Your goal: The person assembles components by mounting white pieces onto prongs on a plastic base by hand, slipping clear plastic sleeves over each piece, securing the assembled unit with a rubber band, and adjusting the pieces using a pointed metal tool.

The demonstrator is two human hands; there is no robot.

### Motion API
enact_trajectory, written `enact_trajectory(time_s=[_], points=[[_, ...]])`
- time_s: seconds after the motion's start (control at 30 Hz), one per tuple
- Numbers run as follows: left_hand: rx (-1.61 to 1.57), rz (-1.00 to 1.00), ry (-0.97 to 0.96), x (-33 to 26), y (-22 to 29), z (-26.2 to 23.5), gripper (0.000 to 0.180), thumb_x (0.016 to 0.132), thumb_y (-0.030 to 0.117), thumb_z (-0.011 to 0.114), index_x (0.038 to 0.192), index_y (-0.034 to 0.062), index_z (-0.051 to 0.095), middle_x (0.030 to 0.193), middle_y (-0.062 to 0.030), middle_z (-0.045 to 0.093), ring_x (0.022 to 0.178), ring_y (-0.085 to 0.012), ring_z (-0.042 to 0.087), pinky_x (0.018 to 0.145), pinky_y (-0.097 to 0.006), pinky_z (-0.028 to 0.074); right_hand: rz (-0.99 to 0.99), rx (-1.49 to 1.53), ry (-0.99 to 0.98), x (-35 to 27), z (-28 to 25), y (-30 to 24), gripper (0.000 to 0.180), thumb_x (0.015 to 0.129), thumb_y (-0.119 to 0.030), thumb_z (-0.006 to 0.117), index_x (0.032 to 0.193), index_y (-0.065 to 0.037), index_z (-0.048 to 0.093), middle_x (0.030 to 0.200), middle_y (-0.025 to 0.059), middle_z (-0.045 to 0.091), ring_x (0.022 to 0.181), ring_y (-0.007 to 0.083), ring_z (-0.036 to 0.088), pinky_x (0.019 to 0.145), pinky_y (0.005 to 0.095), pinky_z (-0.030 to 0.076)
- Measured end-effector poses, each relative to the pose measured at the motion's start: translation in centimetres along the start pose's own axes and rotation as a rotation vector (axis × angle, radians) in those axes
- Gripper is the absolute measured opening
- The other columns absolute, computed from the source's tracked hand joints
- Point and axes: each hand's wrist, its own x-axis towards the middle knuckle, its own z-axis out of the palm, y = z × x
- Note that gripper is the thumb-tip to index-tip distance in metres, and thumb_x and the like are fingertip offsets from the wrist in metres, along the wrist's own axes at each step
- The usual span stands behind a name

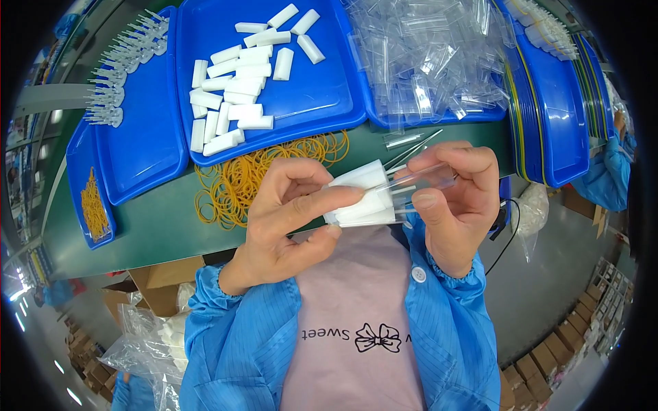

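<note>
Together we hold a bundle of white plastic pieces (360, 195) above the bench's near edge, left hand (288, 219) pinching it, right hand (456, 202) gripping a clear tube (421, 181) against its end. Behind lie yellow rubber bands (240, 181), then a blue tray (322, 89) of loose white pieces. If our pinch loosens, the stack would likely splay and spill into our lap.

We wore a bright blue work coat with faint pinstripes, its sleeves gathered into elastic cuffs at the wrists of our bare left hand (288, 219) and right hand (456, 205). The coat hung open over a pale pink top printed with a small black bow, and one white button showed on its right edge.
</note>
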Motion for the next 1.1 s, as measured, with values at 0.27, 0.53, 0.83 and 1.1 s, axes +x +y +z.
enact_trajectory(time_s=[0.27, 0.53, 0.83, 1.1], points=[[-0.049, -0.029, 0.125, -0.7, -0.9, -0.1, 0.041, 0.067, 0.001, 0.061, 0.108, -0.0008, 0.062, 0.106, -0.0128, 0.043, 0.091, -0.0201, 0.051, 0.079, -0.03, 0.046, -0.033, -0.293, -0.048, 0.5, -1.3, -0.7, 0.02, 0.076, -0.005, 0.067, 0.093, 0.001, 0.058, 0.096, 0.0125, 0.059, 0.091, 0.0219, 0.057, 0.081, 0.0334, 0.045], [0.194, 0.046, 0.248, -0.5, -0.3, 0.6, 0.036, 0.065, 0.001, 0.067, 0.1, -0.0004, 0.064, 0.103, -0.0135, 0.051, 0.09, -0.0224, 0.054, 0.076, -0.03, 0.048, -0.069, -0.368, -0.089, 0.6, -1.4, 0.2, 0.016, 0.073, -0.007, 0.069, 0.086, -0.002, 0.061, 0.084, 0.0065, 0.064, 0.092, 0.0231, 0.055, 0.087, 0.0389, 0.039], [-0.588, -0.216, 0.381, 0.3, -0.6, 1.6, 0.055, 0.074, 0.007, 0.071, 0.121, -0.0018, 0.045, 0.106, -0.0126, 0.053, 0.091, -0.0173, 0.056, 0.079, -0.027, 0.047, -0.141, -0.417, -0.005, 0.4, -1.3, -0.6, 0.018, 0.069, -0.01, 0.072, 0.083, -0.004, 0.063, 0.082, 0.0051, 0.064, 0.096, 0.0261, 0.052, 0.091, 0.042, 0.036], [-0.757, -0.265, 0.183, 0.2, -1.2, 1.5, 0.049, 0.076, 0.009, 0.071, 0.116, -0.0011, 0.044, 0.108, -0.0093, 0.052, 0.099, -0.0148, 0.055, 0.086, -0.029, 0.047, -0.207, -0.517, 0.025, -0.6, -1.1, -1.4, 0.016, 0.068, -0.013, 0.074, 0.081, -0.008, 0.065, 0.082, 0.0046, 0.064, 0.097, 0.0251, 0.051, 0.095, 0.048, 0.033]])
